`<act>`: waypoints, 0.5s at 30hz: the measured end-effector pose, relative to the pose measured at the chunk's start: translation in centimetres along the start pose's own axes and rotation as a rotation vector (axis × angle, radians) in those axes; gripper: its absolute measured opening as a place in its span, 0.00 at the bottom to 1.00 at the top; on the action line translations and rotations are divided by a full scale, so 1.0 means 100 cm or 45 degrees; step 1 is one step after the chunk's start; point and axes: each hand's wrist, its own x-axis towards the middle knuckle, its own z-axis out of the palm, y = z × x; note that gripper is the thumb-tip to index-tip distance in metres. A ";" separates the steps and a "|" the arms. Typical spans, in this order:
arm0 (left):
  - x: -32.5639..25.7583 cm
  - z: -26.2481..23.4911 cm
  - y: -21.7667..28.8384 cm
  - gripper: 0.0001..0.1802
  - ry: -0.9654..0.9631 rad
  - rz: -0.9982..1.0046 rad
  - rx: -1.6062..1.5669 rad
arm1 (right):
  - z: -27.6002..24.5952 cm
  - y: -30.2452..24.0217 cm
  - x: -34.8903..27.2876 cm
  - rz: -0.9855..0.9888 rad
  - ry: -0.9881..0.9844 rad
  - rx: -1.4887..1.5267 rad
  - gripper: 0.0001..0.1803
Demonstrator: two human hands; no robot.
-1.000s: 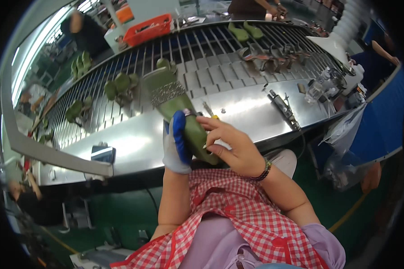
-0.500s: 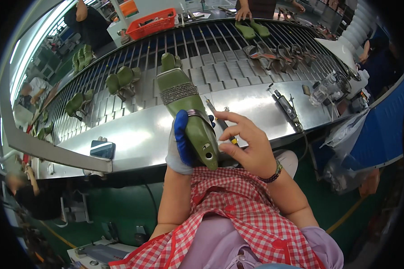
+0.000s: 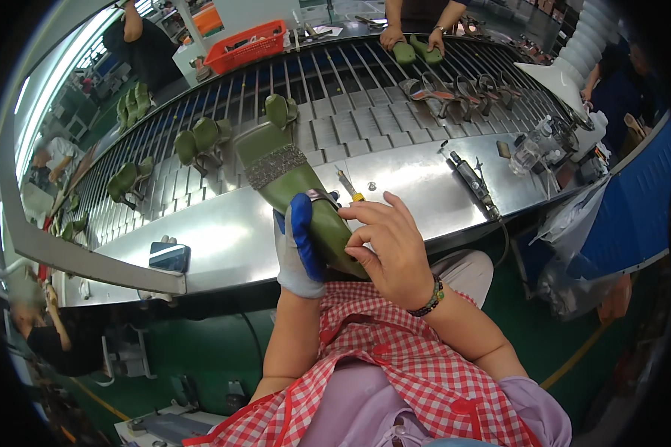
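We see a green shoe last (image 3: 326, 229) with a speckled grey band (image 3: 279, 165), a blue-and-grey glove (image 3: 299, 249), a red-and-white checked apron (image 3: 425, 369), and, beyond the silvery counter (image 3: 231, 231)'s far edge, a red basket (image 3: 247, 57).

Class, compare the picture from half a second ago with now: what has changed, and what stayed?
The right hand has moved left, to the near end of the green shoe form, hiding the hole there. The form's far end has swung left. At the far side, both of a co-worker's hands are at the pair of green forms; before, only one was. Unchanged: the left hand's grip, the red basket's place.
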 end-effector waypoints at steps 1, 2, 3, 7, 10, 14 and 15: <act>-0.001 0.001 0.002 0.19 0.000 -0.010 -0.021 | -0.002 0.001 0.001 0.003 0.000 -0.007 0.09; -0.001 0.001 0.003 0.20 -0.020 -0.057 -0.060 | -0.004 0.001 0.002 0.007 0.000 -0.016 0.09; -0.002 0.002 0.004 0.21 -0.041 -0.105 -0.100 | -0.005 0.000 0.003 0.021 0.005 0.008 0.08; -0.013 0.016 0.019 0.29 -0.239 -0.314 -0.297 | -0.015 0.005 0.007 0.143 0.129 0.153 0.05; -0.012 0.015 0.022 0.43 -0.504 -0.482 -0.627 | -0.024 0.018 0.018 0.412 0.290 0.452 0.05; -0.033 0.024 0.025 0.48 -0.584 -0.647 -0.789 | -0.024 0.039 0.028 0.548 0.397 0.622 0.09; -0.036 0.020 0.022 0.48 -0.553 -0.680 -0.736 | -0.025 0.040 0.031 0.569 0.394 0.658 0.09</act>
